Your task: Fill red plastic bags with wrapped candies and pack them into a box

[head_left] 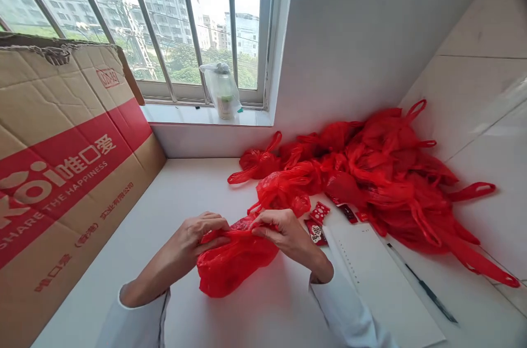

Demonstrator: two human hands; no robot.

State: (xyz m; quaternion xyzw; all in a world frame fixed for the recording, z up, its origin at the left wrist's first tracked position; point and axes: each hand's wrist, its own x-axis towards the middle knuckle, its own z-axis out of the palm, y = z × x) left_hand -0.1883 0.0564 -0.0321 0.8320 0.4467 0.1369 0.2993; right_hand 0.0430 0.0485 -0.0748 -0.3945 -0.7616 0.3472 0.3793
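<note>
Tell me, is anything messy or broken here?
Yes. The cardboard box at the left has a torn, ragged top edge. A loose heap of red bags sprawls against the right wall, and small red packets lie scattered beside it. The left hand and right hand pinch another red bag.

Cardboard box (61, 161) left; bagged jar (224, 90) on windowsill (185, 114).

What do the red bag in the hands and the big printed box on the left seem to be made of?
The red bag: likely thin plastic film, glossy and translucent; it crinkles where the left hand and right hand pinch it. The box: corrugated cardboard, matte brown with red print; its top edge is torn and ragged.
</note>
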